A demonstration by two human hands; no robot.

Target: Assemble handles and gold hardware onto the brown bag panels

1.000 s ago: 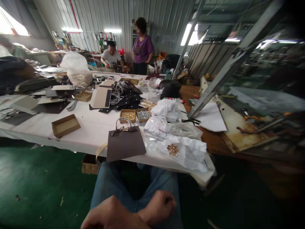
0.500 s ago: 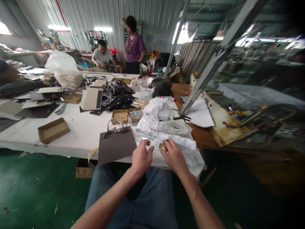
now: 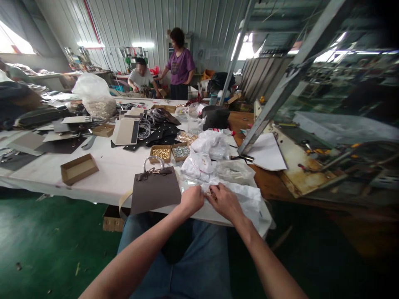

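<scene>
Where the jeans (image 3: pixel 199 257) end at the table edge, the left hand (image 3: pixel 193 199) and right hand (image 3: pixel 226 202) meet, fingertips almost touching, over a crumpled white bag (image 3: pixel 251 199). Both hands have their fingers drawn in narrow, the tips bunched at a small cluster of gold fittings (image 3: pixel 213 193) that lies on the bag between them; whether either hand actually grips a piece is hidden. Just beside the left hand lies a brown panel (image 3: pixel 156 192) with a clear handle (image 3: pixel 153 162) at its far edge. Beyond it stand two small boxes of studs (image 3: pixel 160 153), and an open box (image 3: pixel 79 168) sits well apart to the left on the white cloth (image 3: pixel 115 166). Farther off, a black bag (image 3: pixel 216 117) stands upright, and two people (image 3: pixel 180 66) are at the far table.
</scene>
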